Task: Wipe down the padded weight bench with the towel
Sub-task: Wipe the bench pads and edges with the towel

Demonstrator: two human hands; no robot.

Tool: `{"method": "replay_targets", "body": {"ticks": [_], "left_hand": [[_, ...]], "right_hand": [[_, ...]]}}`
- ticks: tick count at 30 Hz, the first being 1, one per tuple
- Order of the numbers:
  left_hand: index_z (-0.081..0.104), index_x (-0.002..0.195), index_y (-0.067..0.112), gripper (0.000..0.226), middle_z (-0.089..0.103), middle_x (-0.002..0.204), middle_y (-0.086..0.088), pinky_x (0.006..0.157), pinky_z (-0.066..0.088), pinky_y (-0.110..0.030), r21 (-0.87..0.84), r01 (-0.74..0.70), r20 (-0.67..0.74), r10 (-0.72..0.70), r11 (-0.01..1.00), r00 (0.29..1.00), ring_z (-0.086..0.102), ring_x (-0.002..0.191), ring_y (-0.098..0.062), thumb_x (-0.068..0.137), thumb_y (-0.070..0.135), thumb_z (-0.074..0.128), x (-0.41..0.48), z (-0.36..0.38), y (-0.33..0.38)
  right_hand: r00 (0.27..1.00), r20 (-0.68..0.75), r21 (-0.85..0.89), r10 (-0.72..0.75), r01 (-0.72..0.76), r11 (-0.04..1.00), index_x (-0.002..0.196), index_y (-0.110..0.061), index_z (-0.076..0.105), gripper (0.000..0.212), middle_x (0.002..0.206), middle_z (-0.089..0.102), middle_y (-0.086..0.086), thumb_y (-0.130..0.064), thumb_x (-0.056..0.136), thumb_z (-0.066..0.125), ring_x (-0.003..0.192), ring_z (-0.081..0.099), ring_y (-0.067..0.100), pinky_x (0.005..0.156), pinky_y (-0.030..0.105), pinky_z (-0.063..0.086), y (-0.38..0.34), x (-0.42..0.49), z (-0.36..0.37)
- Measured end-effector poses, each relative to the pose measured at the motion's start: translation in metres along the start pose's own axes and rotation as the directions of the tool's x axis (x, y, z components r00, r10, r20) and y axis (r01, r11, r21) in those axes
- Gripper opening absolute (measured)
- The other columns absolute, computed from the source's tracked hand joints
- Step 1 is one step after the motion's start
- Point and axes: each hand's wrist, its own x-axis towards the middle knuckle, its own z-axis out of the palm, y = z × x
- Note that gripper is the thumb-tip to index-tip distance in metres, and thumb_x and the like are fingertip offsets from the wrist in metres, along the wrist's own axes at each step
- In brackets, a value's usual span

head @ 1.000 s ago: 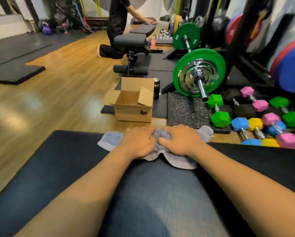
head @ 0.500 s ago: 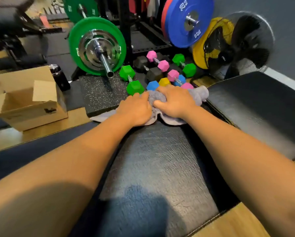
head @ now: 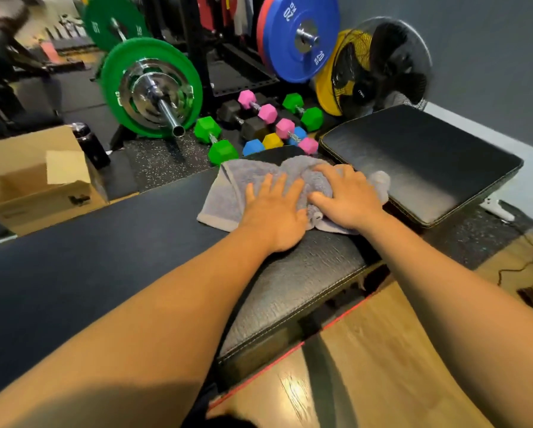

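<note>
The wiping stroke is under way, by my reading; both hands are pressing the grey towel [head: 228, 193] onto the far end of the cracked black bench pad [head: 289, 282], just beside the gap to the tilted second pad [head: 428, 162]; the left hand [head: 274, 211] is lying flat, fingers spread and straight; the right hand [head: 348, 199] is resting close beside it over a bunched ridge of cloth, fingers only slightly bent (pressing rather than gripping, as far as shows); the towel's right tip is reaching the second pad's edge; coloured dumbbells [head: 218, 140] are lying on the floor beyond; the next move is probably calling for a firm, even drag onto the second pad or back along the near surface, without rucking the cloth further
</note>
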Motion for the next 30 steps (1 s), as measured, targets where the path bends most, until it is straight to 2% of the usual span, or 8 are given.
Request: {"method": "replay_targets", "body": {"ticks": [5,12,16,20,26,30], "left_hand": [[0.011,0.151,0.031,0.060,0.009,0.161,-0.004,0.117,0.001,-0.055,-0.059,-0.030,-0.068,0.026,0.998,0.997,0.001,0.148,-0.025,0.096,0.049,0.028,-0.072,0.009,-0.002],[0.012,0.150,0.033,0.058,0.014,0.160,-0.002,0.118,0.003,-0.051,-0.091,0.010,-0.185,-0.027,0.996,0.982,0.004,0.148,-0.023,0.097,0.051,0.026,-0.137,0.019,-0.013],[0.012,0.150,0.032,0.059,0.014,0.160,-0.001,0.117,0.007,-0.052,-0.060,0.048,-0.186,-0.058,0.997,0.981,0.004,0.148,-0.023,0.096,0.052,0.025,-0.137,0.019,-0.013],[0.010,0.150,0.033,0.060,0.010,0.161,-0.001,0.118,0.004,-0.052,-0.085,0.051,-0.125,-0.062,0.995,0.990,0.002,0.148,-0.023,0.096,0.054,0.023,-0.137,0.014,-0.010],[0.025,0.145,0.038,0.060,0.019,0.159,0.005,0.119,0.003,-0.047,-0.182,0.057,-0.173,-0.089,0.982,0.981,0.005,0.148,-0.016,0.091,0.062,0.034,-0.204,0.012,-0.043],[0.029,0.142,0.042,0.082,0.022,0.157,0.010,0.120,0.007,-0.044,-0.256,0.127,-0.155,-0.170,0.958,0.973,0.005,0.147,-0.010,0.071,0.082,0.033,-0.283,0.005,-0.105]], "right_hand": [[0.995,-0.075,-0.146,-0.071,0.060,0.987,0.140,-0.041,0.040,0.079,0.143,0.041,0.008,-0.072,0.070,0.021,0.125,0.040,0.034,0.102,0.047,0.032,-0.018,-0.072,-0.001],[0.984,-0.117,-0.268,-0.137,0.101,0.958,0.138,-0.044,0.042,0.070,0.151,0.036,0.003,-0.065,0.077,0.019,0.126,0.039,0.032,0.103,0.051,0.028,-0.057,-0.113,0.012],[0.985,-0.099,-0.251,-0.144,0.115,0.961,0.138,-0.045,0.041,0.068,0.154,0.032,-0.001,-0.066,0.078,0.019,0.132,0.034,0.030,0.106,0.049,0.028,-0.057,-0.112,0.012],[0.982,-0.096,-0.250,-0.160,0.132,0.959,0.138,-0.044,0.043,0.069,0.154,0.033,-0.002,-0.066,0.077,0.018,0.132,0.035,0.030,0.105,0.049,0.029,-0.058,-0.113,0.008],[0.913,-0.144,-0.228,-0.381,0.344,0.911,0.130,-0.037,0.056,0.059,0.141,0.050,-0.002,-0.059,0.082,0.031,0.116,0.049,0.033,0.096,0.048,0.035,-0.097,-0.145,0.026],[0.840,-0.106,-0.221,-0.532,0.502,0.836,0.131,-0.033,0.056,0.055,0.138,0.053,0.003,-0.058,0.087,0.036,0.109,0.051,0.035,0.090,0.048,0.038,-0.166,-0.178,0.048]]}}
